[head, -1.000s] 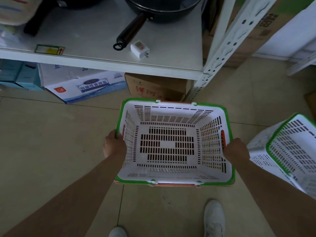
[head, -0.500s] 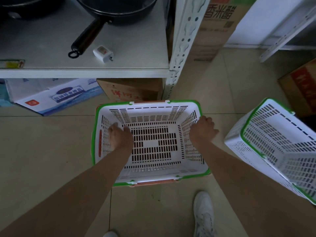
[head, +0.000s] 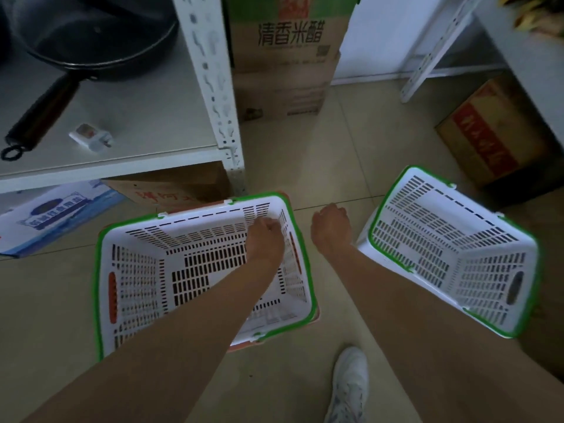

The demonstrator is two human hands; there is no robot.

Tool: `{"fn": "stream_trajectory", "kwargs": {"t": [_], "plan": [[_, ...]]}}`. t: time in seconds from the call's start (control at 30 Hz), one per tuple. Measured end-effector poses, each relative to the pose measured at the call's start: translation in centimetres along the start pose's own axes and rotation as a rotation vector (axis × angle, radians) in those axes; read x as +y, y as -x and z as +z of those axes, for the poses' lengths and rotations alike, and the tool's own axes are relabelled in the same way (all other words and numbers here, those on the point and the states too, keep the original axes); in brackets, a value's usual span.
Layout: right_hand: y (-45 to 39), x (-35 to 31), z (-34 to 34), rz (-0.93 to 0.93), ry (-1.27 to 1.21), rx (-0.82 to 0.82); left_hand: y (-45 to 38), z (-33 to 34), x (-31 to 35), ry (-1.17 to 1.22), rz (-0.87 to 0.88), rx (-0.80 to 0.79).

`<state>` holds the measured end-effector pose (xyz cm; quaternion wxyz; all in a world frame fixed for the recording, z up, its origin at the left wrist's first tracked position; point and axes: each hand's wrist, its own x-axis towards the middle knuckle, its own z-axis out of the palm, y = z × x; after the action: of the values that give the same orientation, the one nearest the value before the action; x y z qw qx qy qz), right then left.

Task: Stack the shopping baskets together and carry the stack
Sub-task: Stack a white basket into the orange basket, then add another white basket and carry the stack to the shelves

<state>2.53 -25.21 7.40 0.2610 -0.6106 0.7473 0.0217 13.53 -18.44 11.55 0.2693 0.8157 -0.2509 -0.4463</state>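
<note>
A white slotted shopping basket with a green rim (head: pixel 137 276) sits on the floor at lower left, nested in an orange one whose edge shows beneath it. A second white, green-rimmed basket (head: pixel 464 254) stands tilted on the floor at right. My left hand (head: pixel 264 239) hovers over the first basket's inner right side, fingers curled, holding nothing. Between the two baskets, my right hand (head: pixel 331 228) hangs over bare floor with loosely curled fingers, also holding nothing, a short way left of the tilted basket.
A white metal shelf (head: pixel 171 126) with a black pan (head: pixel 91 41) and a small white plug stands at back left, its post (head: pixel 219 96) close behind the baskets. Cardboard boxes (head: pixel 287 56) stand behind and at far right. My white shoe (head: pixel 348 389) is below.
Both hands have let go of the nested basket's sides. My right hand moved out to the right over the floor; my left hand crossed to the basket's right side. The view swung right.
</note>
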Motion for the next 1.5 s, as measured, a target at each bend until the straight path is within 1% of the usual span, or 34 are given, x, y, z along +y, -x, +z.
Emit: {"fn": "stream_trajectory", "kwargs": {"t": [0.1,0.2,0.37,0.5,0.57,0.67,0.9,1.03,1.13,1.2,1.33,1.5], "plan": [[-1.4,2.4,-2.1,0.034,-0.066,0.014,0.2,3.9,2.3,-0.039,0.034,-0.058],[-3.1,5.9,-4.3,0.089,-0.1,-0.022,0.5,8.3,4.0,-0.097,0.065,-0.099],[-6.0,13.1,-8.1,0.246,-0.193,-0.062,1.3,14.8,6.8,-0.241,0.094,-0.211],[-7.9,19.1,-10.7,0.341,-0.244,-0.063,2.2,19.9,9.3,-0.317,0.146,-0.24],[-8.7,21.8,-11.6,0.408,-0.311,-0.032,2.2,22.3,10.3,-0.36,0.153,-0.245],[-9.9,25.7,-12.9,0.493,-0.375,-0.033,2.0,26.0,11.1,-0.407,0.172,-0.256],[-11.2,33.8,-14.4,0.567,-0.37,0.013,2.1,33.0,12.4,-0.538,0.23,-0.295],[-12.0,37.7,-14.4,0.621,-0.316,0.02,1.4,35.4,12.4,-0.635,0.321,-0.236],[-12.4,40.1,-14.2,0.675,-0.282,0.056,-0.3,36.1,12.1,-0.771,0.415,-0.161],[-12.6,41.5,-13.9,0.692,-0.262,0.081,-1.4,36.1,12.0,-0.846,0.44,-0.12],[-13.3,43.5,-12.8,0.773,-0.284,0.166,-2.7,36.1,11.6,-0.913,0.366,-0.091],[-14.1,44.8,-11.9,0.838,-0.271,0.23,-4.4,36.7,10.8,-0.877,0.303,-0.089]]}}
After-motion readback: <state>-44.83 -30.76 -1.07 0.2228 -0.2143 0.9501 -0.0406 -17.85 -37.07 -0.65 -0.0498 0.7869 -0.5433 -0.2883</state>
